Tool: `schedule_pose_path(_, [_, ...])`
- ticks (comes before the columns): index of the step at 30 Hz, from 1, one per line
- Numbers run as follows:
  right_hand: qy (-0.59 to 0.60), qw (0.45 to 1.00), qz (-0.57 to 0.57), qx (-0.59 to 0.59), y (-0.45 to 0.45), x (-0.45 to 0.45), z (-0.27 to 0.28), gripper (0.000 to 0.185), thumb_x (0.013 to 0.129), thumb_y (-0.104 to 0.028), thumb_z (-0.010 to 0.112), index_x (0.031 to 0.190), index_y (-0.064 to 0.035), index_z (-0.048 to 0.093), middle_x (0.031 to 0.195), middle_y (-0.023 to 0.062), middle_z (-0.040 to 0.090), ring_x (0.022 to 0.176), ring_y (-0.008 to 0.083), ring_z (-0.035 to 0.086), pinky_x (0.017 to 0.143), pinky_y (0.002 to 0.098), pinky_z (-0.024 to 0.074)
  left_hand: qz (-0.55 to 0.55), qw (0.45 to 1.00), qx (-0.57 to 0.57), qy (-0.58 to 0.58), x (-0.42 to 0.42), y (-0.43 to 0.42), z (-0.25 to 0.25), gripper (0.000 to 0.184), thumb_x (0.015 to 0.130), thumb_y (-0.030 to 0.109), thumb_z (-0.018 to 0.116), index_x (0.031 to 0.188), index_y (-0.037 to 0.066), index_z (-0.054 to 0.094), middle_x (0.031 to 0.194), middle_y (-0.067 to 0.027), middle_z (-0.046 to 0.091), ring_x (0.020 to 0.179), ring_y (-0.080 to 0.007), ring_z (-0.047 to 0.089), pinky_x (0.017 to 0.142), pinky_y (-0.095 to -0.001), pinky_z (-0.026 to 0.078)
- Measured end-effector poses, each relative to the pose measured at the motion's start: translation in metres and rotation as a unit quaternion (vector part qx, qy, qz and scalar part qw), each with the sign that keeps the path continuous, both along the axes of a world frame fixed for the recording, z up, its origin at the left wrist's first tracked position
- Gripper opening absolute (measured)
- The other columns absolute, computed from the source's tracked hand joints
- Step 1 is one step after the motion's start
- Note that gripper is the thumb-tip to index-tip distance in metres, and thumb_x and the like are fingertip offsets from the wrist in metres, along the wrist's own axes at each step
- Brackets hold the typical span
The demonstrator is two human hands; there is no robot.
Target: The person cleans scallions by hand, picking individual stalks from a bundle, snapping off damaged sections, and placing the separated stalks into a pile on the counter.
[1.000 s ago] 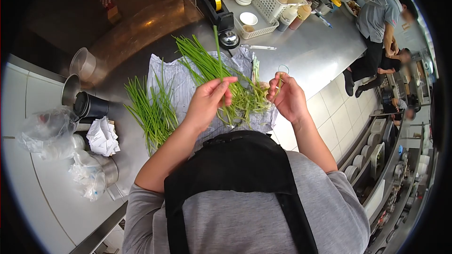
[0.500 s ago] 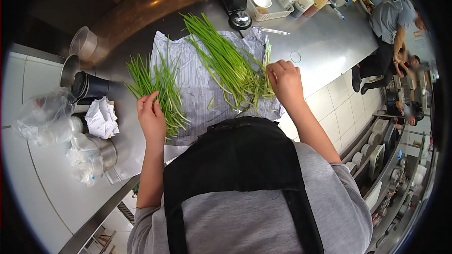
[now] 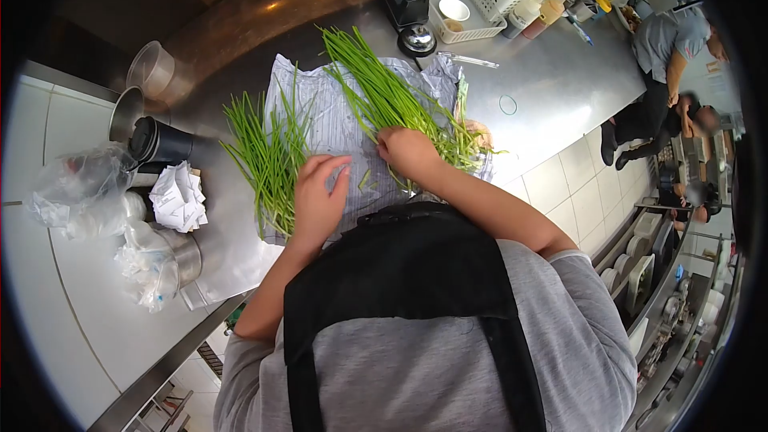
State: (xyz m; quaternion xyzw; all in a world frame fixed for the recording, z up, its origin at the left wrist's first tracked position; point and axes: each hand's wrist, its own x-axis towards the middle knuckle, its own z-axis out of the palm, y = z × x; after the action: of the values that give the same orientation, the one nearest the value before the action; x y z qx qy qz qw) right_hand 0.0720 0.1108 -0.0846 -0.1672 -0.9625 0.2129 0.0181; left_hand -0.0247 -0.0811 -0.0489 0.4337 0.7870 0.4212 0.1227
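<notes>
Our right hand (image 3: 410,152) was at the large bunch (image 3: 372,80), its fingers curled down; they hid what they touched, so we could not tell if they pinched a stalk. Our left hand (image 3: 320,196) hung over the left part of the paper (image 3: 324,130), thumb and fingers apart, with nothing seen between them. The large bunch lay on the paper's right half, while the small bunch (image 3: 268,140) lay across its left edge, probably to keep the two apart. Both had their green tips pointing away from us, which likely put the pale ends within easy reach. Loose scraps (image 3: 366,179) lay on the paper, perhaps spread there to spare the surface (image 3: 560,96). Beyond the paper stood a bell (image 3: 418,40).
</notes>
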Motion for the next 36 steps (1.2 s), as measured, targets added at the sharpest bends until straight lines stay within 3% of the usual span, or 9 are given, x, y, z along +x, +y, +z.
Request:
schedule_pose_path(4, [0.043,0.984,-0.032,-0.170,-0.006,0.010,0.040,0.013,0.079,-0.014,0.066,0.081,-0.0028,0.061,0.076,0.0144,0.063,0.066,0.0302,0.063,0.060,0.0396,0.0496,0.062,0.954,-0.014,-0.294,-0.006,0.041,-0.028,0.028,0.089,0.018,0.064,0.113,0.004,0.062,0.093,-0.0026,0.063,0.080,-0.0135,0.057,0.074,-0.0256,0.045])
schedule_pose_path(6, [0.058,0.978,-0.032,-0.198,-0.005,0.020,0.049,0.013,0.079,-0.013,0.068,0.081,-0.0023,0.061,0.074,0.0118,0.063,0.063,0.0259,0.060,0.058,0.0361,0.0472,0.107,0.868,0.093,-0.476,-0.002,0.060,-0.021,0.028,0.088,0.024,0.066,0.106,0.002,0.065,0.092,-0.0041,0.065,0.078,-0.0073,0.056,0.068,-0.0231,0.045])
schedule_pose_path(9, [0.091,0.962,-0.058,-0.250,-0.004,0.032,0.065,0.014,0.078,-0.012,0.070,0.084,-0.0017,0.063,0.073,0.0089,0.062,0.060,0.0196,0.056,0.056,0.0319,0.0449,0.052,0.822,0.134,-0.551,0.001,0.074,-0.015,0.024,0.091,0.018,0.063,0.106,0.001,0.065,0.090,-0.0028,0.064,0.077,-0.0076,0.057,0.069,-0.0221,0.046])
schedule_pose_path(17, [0.230,0.952,-0.101,-0.176,0.000,0.040,0.069,0.011,0.084,-0.011,0.067,0.089,-0.0015,0.065,0.073,0.0056,0.063,0.060,0.0123,0.054,0.057,0.0266,0.0442,0.036,0.787,0.160,-0.594,0.014,0.084,0.010,0.021,0.091,0.012,0.062,0.107,0.000,0.062,0.092,-0.0030,0.063,0.079,-0.0075,0.057,0.073,-0.0202,0.047])
schedule_pose_path(19, [0.213,0.893,-0.187,-0.349,-0.003,0.043,0.067,0.011,0.090,-0.012,0.062,0.092,-0.0015,0.063,0.077,0.0019,0.064,0.065,0.0087,0.056,0.059,0.0234,0.0444,0.034,0.785,0.164,-0.596,0.014,0.084,0.010,0.020,0.091,0.012,0.062,0.106,-0.001,0.062,0.092,-0.0029,0.063,0.079,-0.0075,0.057,0.073,-0.0200,0.047])
schedule_pose_path(26, [0.313,0.764,-0.286,-0.486,0.028,0.065,0.060,0.011,0.096,-0.010,0.052,0.096,-0.0007,0.058,0.081,0.0020,0.062,0.072,0.0057,0.055,0.065,0.0192,0.0443,0.050,0.798,0.182,-0.572,0.011,0.081,0.012,0.020,0.091,0.011,0.061,0.107,-0.002,0.062,0.099,-0.0041,0.062,0.079,-0.0070,0.057,0.074,-0.0201,0.047])
schedule_pose_path(32, [0.277,0.854,-0.306,-0.318,0.061,0.105,0.042,0.014,0.094,-0.010,0.055,0.103,-0.0007,0.060,0.079,0.0032,0.062,0.070,0.0097,0.056,0.064,0.0234,0.0441,0.049,0.808,0.199,-0.553,0.011,0.082,0.013,0.016,0.092,0.011,0.060,0.100,-0.003,0.064,0.114,-0.0074,0.063,0.077,-0.0055,0.056,0.071,-0.0192,0.047])
schedule_pose_path(34, [0.203,0.961,-0.180,-0.048,0.059,0.109,0.047,0.017,0.091,-0.007,0.056,0.106,-0.0010,0.062,0.079,0.0097,0.063,0.069,0.0206,0.059,0.065,0.0306,0.0466,0.041,0.815,0.198,-0.543,0.012,0.083,0.013,0.017,0.092,0.010,0.059,0.101,-0.003,0.064,0.116,-0.0078,0.062,0.078,-0.0056,0.056,0.071,-0.0196,0.047])
schedule_pose_path(36, [0.151,0.972,-0.177,-0.013,0.052,0.108,0.058,0.020,0.087,-0.004,0.058,0.106,-0.0023,0.064,0.081,0.0143,0.061,0.070,0.0308,0.058,0.066,0.0369,0.0477,0.029,0.815,0.207,-0.541,0.014,0.084,0.013,0.017,0.093,0.009,0.058,0.103,-0.004,0.063,0.118,-0.0079,0.061,0.079,-0.0056,0.056,0.072,-0.0203,0.047])
